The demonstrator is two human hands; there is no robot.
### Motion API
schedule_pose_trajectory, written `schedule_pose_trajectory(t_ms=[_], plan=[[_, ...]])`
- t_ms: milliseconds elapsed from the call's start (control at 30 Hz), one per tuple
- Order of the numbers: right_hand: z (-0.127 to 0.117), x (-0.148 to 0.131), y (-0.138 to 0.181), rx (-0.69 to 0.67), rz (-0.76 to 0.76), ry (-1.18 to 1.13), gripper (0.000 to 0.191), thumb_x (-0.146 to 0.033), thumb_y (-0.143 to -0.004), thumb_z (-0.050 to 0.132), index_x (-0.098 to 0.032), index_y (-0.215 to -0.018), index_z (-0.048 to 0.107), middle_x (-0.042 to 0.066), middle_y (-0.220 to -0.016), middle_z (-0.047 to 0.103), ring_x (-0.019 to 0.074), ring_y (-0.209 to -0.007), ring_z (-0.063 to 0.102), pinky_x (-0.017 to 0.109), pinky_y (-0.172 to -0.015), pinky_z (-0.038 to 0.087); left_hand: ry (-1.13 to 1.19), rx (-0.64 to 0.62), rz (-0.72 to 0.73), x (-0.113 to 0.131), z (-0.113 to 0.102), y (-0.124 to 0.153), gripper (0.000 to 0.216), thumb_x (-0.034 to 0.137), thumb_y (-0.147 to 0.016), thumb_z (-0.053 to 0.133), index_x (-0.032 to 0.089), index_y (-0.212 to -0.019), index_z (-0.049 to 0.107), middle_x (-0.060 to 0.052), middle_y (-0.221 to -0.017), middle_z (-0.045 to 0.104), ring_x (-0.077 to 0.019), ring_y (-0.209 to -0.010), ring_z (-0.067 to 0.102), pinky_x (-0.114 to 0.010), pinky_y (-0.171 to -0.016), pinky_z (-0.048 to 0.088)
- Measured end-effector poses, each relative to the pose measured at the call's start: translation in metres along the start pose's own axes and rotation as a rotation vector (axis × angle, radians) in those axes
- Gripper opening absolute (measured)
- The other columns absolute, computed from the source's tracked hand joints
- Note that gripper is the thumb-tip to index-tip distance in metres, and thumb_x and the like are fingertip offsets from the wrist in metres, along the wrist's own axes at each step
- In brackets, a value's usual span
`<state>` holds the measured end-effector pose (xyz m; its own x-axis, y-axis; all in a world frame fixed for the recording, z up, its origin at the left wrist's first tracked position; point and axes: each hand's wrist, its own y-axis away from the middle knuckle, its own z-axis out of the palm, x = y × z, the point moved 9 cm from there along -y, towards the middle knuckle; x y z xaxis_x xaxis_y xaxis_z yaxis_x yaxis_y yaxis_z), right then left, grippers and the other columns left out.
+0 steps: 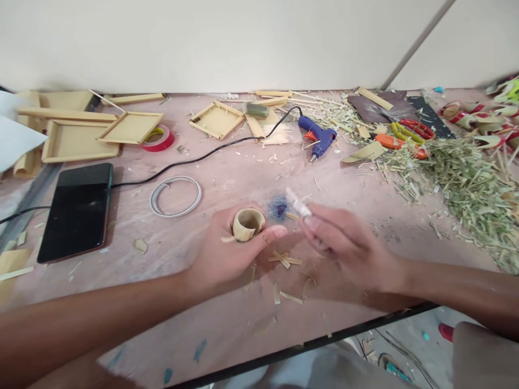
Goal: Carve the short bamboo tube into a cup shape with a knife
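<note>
My left hand [227, 248] is closed around a short hollow bamboo piece [242, 232], its round opening facing up. My thumb lies along the piece's near right side. Between the fingers of my right hand [344, 235] is a small whitish tube [300, 207], blurred by motion, its narrow end pointing up and left. The tube is apart from the bamboo. Just beyond both hands, a dark blue smudge [278, 207] marks the tabletop. Thin bamboo strips [286, 259] lie on the table below and between my hands.
A blue glue gun [318, 136] with a black cable lies at the back. Left are a black phone [77, 208], a tape ring [175, 196], red tape [162, 141] and wooden frames [81, 141]. Shavings [466, 183] and orange-handled pliers [399, 143] lie right. The table edge [324, 339] runs nearest me.
</note>
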<state>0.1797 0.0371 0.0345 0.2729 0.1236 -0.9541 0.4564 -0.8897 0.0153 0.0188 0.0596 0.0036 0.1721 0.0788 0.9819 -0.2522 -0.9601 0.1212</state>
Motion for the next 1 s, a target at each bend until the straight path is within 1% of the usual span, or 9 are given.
schedule_pose_trajectory(t_ms=[67, 133, 233, 367, 433, 533, 733, 900, 1000], plan=[[-0.012, 0.002, -0.002, 0.057, 0.059, -0.111, 0.037, -0.040, -0.116, 0.045, -0.023, -0.084, 0.049, -0.005, -0.070, 0.040, 0.0132, -0.060, 0.035, 0.031, -0.059, 0.033, -0.036, 0.004, 0.022, 0.006, -0.002, -0.002, 0.039, 0.037, -0.081, 0.088, 0.021, -0.064, 0.056, 0.004, -0.058, 0.054, -0.0115, -0.056, 0.047, -0.026, -0.053, 0.039], [-0.017, 0.004, -0.003, 0.065, 0.119, -0.179, 0.035, -0.037, -0.115, 0.046, -0.022, -0.084, 0.052, -0.006, -0.069, 0.036, 0.0118, -0.057, 0.029, 0.030, -0.055, 0.028, -0.018, -0.025, 0.035, 0.007, -0.001, -0.004, 0.036, 0.037, -0.080, 0.089, 0.021, -0.068, 0.059, 0.004, -0.060, 0.057, -0.0120, -0.056, 0.048, -0.026, -0.053, 0.038], [-0.011, 0.008, -0.003, -0.015, 0.176, -0.225, 0.032, -0.039, -0.114, 0.048, -0.021, -0.089, 0.056, -0.006, -0.071, 0.041, 0.0115, -0.058, 0.030, 0.029, -0.054, 0.028, 0.033, -0.090, 0.078, 0.006, 0.003, -0.005, 0.033, 0.032, -0.076, 0.093, 0.020, -0.078, 0.063, 0.004, -0.066, 0.060, -0.0113, -0.058, 0.050, -0.025, -0.055, 0.039], [0.005, 0.006, -0.002, -0.169, 0.122, -0.062, 0.035, -0.044, -0.115, 0.047, -0.022, -0.089, 0.056, -0.003, -0.080, 0.053, 0.0135, -0.068, 0.045, 0.030, -0.066, 0.038, 0.062, -0.167, 0.129, 0.007, 0.009, -0.004, 0.032, 0.029, -0.078, 0.092, 0.019, -0.085, 0.062, 0.005, -0.070, 0.061, -0.0099, -0.061, 0.051, -0.024, -0.058, 0.041], [0.014, 0.002, -0.001, -0.266, 0.068, 0.057, 0.037, -0.040, -0.117, 0.044, -0.022, -0.085, 0.053, -0.003, -0.079, 0.053, 0.0146, -0.074, 0.049, 0.031, -0.073, 0.039, 0.033, -0.179, 0.147, 0.008, 0.010, -0.003, 0.031, 0.029, -0.079, 0.091, 0.019, -0.084, 0.062, 0.005, -0.072, 0.062, -0.0101, -0.063, 0.053, -0.024, -0.060, 0.042], [0.023, -0.001, 0.000, -0.347, 0.012, 0.105, 0.037, -0.034, -0.118, 0.040, -0.022, -0.085, 0.050, -0.004, -0.076, 0.048, 0.0145, -0.073, 0.047, 0.031, -0.074, 0.037, -0.012, -0.202, 0.175, 0.011, 0.013, -0.001, 0.032, 0.030, -0.079, 0.092, 0.018, -0.082, 0.063, 0.003, -0.075, 0.064, -0.0116, -0.067, 0.056, -0.024, -0.062, 0.044], [0.025, -0.001, 0.001, -0.342, -0.019, 0.132, 0.038, -0.035, -0.119, 0.039, -0.022, -0.086, 0.051, -0.003, -0.078, 0.050, 0.0150, -0.073, 0.046, 0.031, -0.072, 0.037, -0.061, -0.180, 0.179, 0.010, 0.013, 0.000, 0.034, 0.035, -0.081, 0.092, 0.020, -0.077, 0.062, 0.002, -0.074, 0.065, -0.0123, -0.064, 0.054, -0.026, -0.062, 0.043], [0.024, -0.001, 0.004, -0.317, -0.025, 0.229, 0.038, -0.037, -0.119, 0.038, -0.022, -0.086, 0.051, -0.003, -0.076, 0.050, 0.0153, -0.070, 0.046, 0.032, -0.071, 0.034, -0.085, -0.187, 0.098, 0.004, 0.014, -0.001, 0.041, 0.039, -0.075, 0.096, 0.020, -0.072, 0.060, 0.004, -0.065, 0.061, -0.0114, -0.059, 0.050, -0.024, -0.055, 0.039], [0.027, 0.001, 0.006, -0.296, -0.024, 0.224, 0.037, -0.037, -0.119, 0.036, -0.022, -0.089, 0.053, -0.002, -0.077, 0.053, 0.0155, -0.070, 0.047, 0.032, -0.070, 0.035, -0.062, -0.154, 0.042, 0.000, 0.011, 0.001, 0.042, 0.039, -0.073, 0.096, 0.020, -0.070, 0.058, 0.005, -0.062, 0.059, -0.0109, -0.057, 0.048, -0.023, -0.051, 0.037]])
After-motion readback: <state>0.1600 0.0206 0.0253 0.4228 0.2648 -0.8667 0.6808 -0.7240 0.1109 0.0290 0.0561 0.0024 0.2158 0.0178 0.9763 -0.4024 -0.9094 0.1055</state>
